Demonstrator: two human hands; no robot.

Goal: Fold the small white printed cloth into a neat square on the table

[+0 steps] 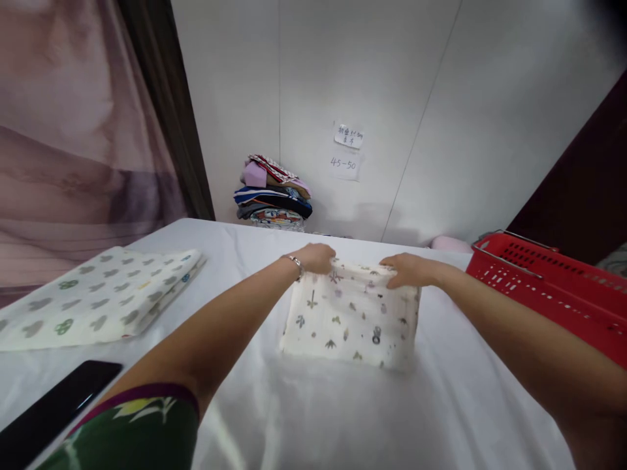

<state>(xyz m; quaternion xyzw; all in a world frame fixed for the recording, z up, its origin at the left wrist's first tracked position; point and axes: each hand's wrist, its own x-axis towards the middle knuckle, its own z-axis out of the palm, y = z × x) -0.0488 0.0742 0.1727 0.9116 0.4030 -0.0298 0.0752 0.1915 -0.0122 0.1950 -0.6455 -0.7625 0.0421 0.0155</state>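
A white cloth (353,320) with small plant and animal prints lies folded into a rough rectangle on the white-covered table. My left hand (317,258) grips its far left corner, fingers curled closed, a bracelet at the wrist. At the far right corner, my right hand (405,269) pinches the same edge, with the thumb toward me. The fingertips of both hands are partly hidden by the cloth and knuckles. The cloth's near edge rests toward me, a little uneven.
Another folded cloth (98,294) with grey cloud-like prints lies at the left. Near it is a black phone-like object (59,405). A red basket (553,287) stands at the right. Behind the table rises a stack of folded fabrics (274,192) against a wall with paper notes (345,163).
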